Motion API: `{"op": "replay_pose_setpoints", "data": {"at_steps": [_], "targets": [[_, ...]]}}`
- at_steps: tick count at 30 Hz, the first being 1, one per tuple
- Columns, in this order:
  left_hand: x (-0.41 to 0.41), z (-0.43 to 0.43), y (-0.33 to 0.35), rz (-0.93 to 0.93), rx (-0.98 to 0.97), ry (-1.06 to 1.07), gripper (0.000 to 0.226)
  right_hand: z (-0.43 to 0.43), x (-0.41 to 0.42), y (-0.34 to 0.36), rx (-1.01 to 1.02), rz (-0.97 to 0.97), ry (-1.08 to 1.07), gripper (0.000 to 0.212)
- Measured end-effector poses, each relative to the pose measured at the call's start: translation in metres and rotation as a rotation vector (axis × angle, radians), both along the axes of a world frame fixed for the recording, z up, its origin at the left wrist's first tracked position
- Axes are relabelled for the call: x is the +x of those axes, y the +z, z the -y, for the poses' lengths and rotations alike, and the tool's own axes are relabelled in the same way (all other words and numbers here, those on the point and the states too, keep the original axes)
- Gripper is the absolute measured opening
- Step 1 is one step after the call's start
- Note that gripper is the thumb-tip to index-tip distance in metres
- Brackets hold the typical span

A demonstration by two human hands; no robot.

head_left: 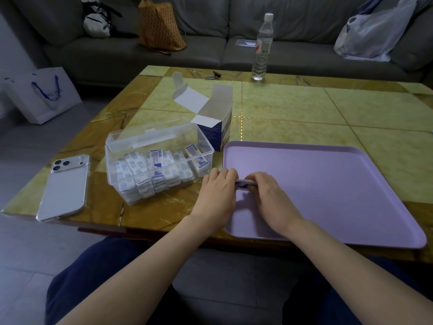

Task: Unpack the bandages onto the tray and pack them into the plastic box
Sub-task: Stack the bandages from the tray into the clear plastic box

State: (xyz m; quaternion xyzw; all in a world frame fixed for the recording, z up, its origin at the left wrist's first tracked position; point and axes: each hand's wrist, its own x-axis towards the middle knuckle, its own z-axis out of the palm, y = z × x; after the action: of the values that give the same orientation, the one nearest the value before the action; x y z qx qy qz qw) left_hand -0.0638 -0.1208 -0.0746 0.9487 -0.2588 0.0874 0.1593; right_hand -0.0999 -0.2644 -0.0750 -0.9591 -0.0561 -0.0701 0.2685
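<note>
Packing is judged nearly complete: the plastic box (159, 165) at centre-left is filled with bandages (154, 167), while the left hand (218, 191) and right hand (269, 193) pinch a last small stack (244, 183) over the tray (328, 184).

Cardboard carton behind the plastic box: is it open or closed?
Open. The carton stands upright with its top flaps folded back, showing the white inside.

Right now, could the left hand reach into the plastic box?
Probably yes: the plastic box sits open-topped just beside the left hand, nothing between them, though that hand and the right hand both pinch a bandage bundle.
</note>
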Motion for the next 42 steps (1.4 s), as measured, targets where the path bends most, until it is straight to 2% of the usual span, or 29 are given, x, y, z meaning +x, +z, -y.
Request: {"op": "replay_pose_setpoints", "data": {"at_steps": [2,5,8,10,13,15,16,20,23,25,27,31,36,38,42], "targets": [[0.000,-0.001,0.000,-0.017,0.013,-0.004,0.012,-0.002,-0.001,-0.001,0.038,-0.026,-0.001,0.029],[-0.002,-0.001,-0.006,-0.064,0.131,-0.047,0.019,-0.004,0.002,-0.003,0.007,-0.051,0.018,0.032],[-0.002,-0.001,-0.006,0.006,0.116,-0.044,0.015,-0.002,0.008,-0.004,0.005,0.064,-0.030,0.026],[-0.002,-0.001,-0.007,0.064,0.133,-0.052,0.016,0.001,0.010,-0.003,-0.027,0.075,-0.026,0.027],[-0.005,0.000,-0.010,0.010,0.164,-0.061,0.033,0.006,0.013,-0.006,-0.033,0.010,-0.008,0.033],[-0.006,0.002,-0.008,-0.017,0.175,-0.049,0.050,0.011,0.017,-0.006,0.007,0.036,-0.061,0.028],[-0.006,0.003,-0.009,-0.022,0.176,-0.052,0.052,0.013,0.018,-0.005,0.017,0.044,-0.087,0.024],[-0.004,0.003,-0.010,-0.088,0.195,-0.037,0.024,0.014,0.017,-0.003,0.067,0.023,-0.054,0.019],[-0.004,0.002,-0.008,-0.066,0.168,-0.053,0.019,0.017,0.017,0.001,0.071,-0.018,0.042,0.023],[-0.003,0.000,-0.004,-0.036,0.105,-0.073,0.019,0.020,0.016,0.005,0.045,-0.033,0.078,0.022],[-0.002,-0.003,0.002,-0.016,-0.049,-0.084,0.017,0.021,0.012,0.008,0.044,-0.050,0.107,0.019],[-0.002,-0.011,0.017,0.027,-0.372,-0.109,0.010,0.011,0.001,0.018,0.257,-0.130,0.135,0.010],[-0.005,-0.023,0.023,0.110,-0.509,-0.092,0.012,-0.007,-0.007,0.024,0.331,-0.116,0.162,0.018],[-0.001,-0.029,0.026,0.105,-0.569,-0.083,0.013,-0.012,-0.005,0.025,0.289,-0.065,0.150,0.020],[0.005,-0.048,0.045,0.057,-0.747,-0.100,0.015,-0.031,0.008,0.040,0.220,0.155,0.126,0.015]]}}
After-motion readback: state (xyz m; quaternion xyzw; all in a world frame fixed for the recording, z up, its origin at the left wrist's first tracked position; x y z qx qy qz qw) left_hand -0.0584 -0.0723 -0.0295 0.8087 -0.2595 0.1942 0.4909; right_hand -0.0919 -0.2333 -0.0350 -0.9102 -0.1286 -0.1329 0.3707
